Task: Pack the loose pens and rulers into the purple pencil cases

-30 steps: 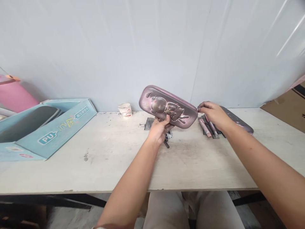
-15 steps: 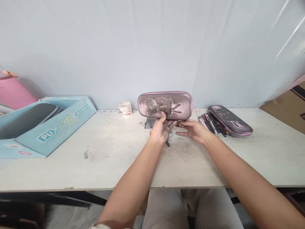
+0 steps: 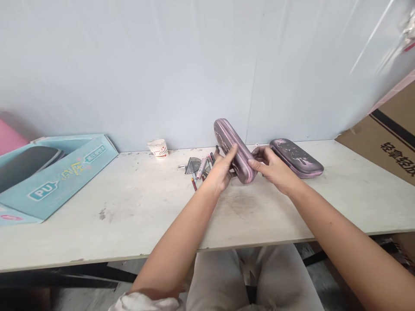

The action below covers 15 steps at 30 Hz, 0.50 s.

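Note:
A purple-black pencil case (image 3: pixel 238 153) with a raised cartoon figure is held above the table, tilted so its zipped edge faces me. My left hand (image 3: pixel 222 172) grips it from the left, thumb along the edge. On its lower right side, my right hand (image 3: pixel 272 170) presses with the thumb, its other fingers partly hidden behind. Left of the case lie a pink pen (image 3: pixel 201 167), a clear drawing triangle (image 3: pixel 193 166) and several pencils and pens. A second, matching pencil case (image 3: pixel 296 157) rests just beyond my right hand.
A crumpled paper cup (image 3: pixel 158 148) stands by the wall. At the left is a blue open box (image 3: pixel 71 177) holding a dark grey item (image 3: pixel 29 164). A brown carton (image 3: pixel 385 134) leans at the right. The table's front edge (image 3: pixel 246 246) runs above my legs.
The held pencil case has turned from lying broadside to a slanted, edge-on pose. My right hand has moved up onto its side. The view has shifted to the right.

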Motion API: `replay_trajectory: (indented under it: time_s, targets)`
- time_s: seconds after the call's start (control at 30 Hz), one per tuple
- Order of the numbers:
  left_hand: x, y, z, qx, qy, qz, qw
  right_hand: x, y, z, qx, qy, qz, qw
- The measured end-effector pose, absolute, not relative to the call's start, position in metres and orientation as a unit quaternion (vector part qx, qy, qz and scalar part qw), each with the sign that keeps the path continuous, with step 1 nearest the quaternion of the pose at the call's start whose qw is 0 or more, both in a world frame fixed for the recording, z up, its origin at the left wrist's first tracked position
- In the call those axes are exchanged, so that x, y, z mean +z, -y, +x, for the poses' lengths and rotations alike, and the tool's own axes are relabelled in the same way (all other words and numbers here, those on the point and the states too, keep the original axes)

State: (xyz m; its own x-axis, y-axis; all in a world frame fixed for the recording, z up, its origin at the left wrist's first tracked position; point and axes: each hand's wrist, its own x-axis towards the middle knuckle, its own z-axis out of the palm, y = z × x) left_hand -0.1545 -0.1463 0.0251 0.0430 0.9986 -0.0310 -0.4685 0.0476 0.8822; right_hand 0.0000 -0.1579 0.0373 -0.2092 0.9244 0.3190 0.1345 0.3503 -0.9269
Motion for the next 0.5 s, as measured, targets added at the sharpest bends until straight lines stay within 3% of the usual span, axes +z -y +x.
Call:
replay_trajectory:
  time_s: [0.27, 0.5]
  targets:
    - [0.027, 0.149, -0.154, 0.579, -0.455, 0.371, 0.566, 0.007, 0.145, 0.022, 0.225, 0.684, -0.519, 0.461]
    - [0.032, 0.142, -0.181, 0.577, -0.483, 0.313, 0.579, -0.028, 0.143, 0.013, 0.045, 0.803, -0.537, 0.254]
